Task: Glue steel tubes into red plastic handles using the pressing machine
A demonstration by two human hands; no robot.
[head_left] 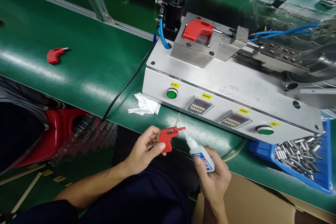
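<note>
Pinched in my left hand (143, 150) is a red gun-shaped plastic part (166, 140), its narrow stem pointing right. My right hand (216, 175) is wrapped round a white glue bottle (201, 155) with a blue label. The bottle's thin nozzle is tilted up toward the stem's tip; whether the two touch I cannot tell. Above both hands stands a white machine (223, 87), and a second red part (196, 29) sits in its metal fixture beside a thin rod. Another red part (54, 56), with a metal tube sticking out, lies on the green table to the left.
A crumpled white tissue (145, 105) lies against the machine's front left corner. At the right, a blue bin (327, 161) holds many metal tubes. A black cable (126, 84) crosses the table (99, 56). At the lower left are a red stool (59, 122) and a seated person.
</note>
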